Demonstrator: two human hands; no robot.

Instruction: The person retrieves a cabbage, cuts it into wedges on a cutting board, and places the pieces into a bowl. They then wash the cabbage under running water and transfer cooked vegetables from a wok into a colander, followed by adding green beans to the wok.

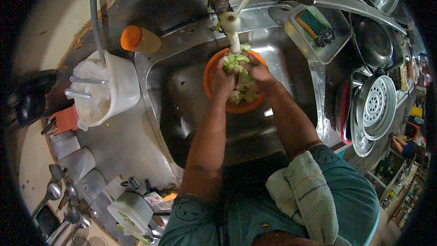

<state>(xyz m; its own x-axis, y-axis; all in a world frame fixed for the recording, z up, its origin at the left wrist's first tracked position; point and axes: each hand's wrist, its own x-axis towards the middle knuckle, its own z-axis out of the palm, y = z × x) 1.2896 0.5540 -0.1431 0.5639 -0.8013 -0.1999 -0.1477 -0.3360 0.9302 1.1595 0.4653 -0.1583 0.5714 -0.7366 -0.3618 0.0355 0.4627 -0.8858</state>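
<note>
Both of my hands are over an orange plastic basin in the stainless steel sink. Between them they hold chopped pale green vegetable pieces, perhaps cabbage, right below the spout of a white plastic faucet. My left hand grips the bunch from the left side. On the other side, my right hand curls around it, slightly blurred. More pieces lie lower in the basin. Whether water is running is hard to tell.
A plastic tub with a sponge and scouring wool sits on the sink's right rim. To the left are an orange-lidded jar and a white bucket with handles sticking out. Metal pans and a perforated steamer tray stand at right.
</note>
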